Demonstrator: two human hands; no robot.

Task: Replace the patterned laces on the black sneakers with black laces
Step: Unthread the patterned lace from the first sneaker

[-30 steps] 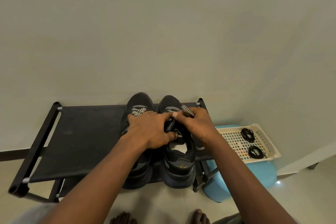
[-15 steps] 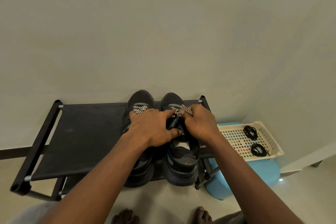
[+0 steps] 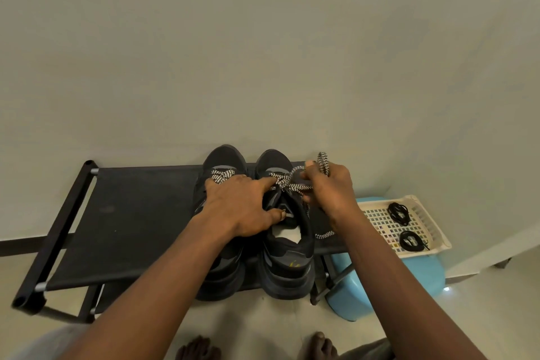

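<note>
Two black sneakers stand side by side on a black rack (image 3: 131,213), toes to the wall. The left sneaker (image 3: 223,161) keeps its black-and-white patterned lace. My left hand (image 3: 242,204) lies across both shoes, its forefinger pressing the lace crossing and its thumb hooked at the right sneaker's (image 3: 287,260) opening. My right hand (image 3: 330,190) pinches the right shoe's patterned lace (image 3: 292,183) and holds a loop of it up to the right. A loose lace end hangs by my right wrist. Two coiled black laces (image 3: 399,212) (image 3: 410,241) lie in a cream tray (image 3: 377,221).
The tray rests on a light blue stool (image 3: 350,301) to the right of the rack. A plain wall stands right behind the rack. The rack's left half holds nothing. My bare toes (image 3: 198,348) show on the tiled floor below.
My right hand has pulled away to the right with a length of the patterned lace, loosening it from the right sneaker. My left hand stays on the shoes, forefinger now stretched to the lace.
</note>
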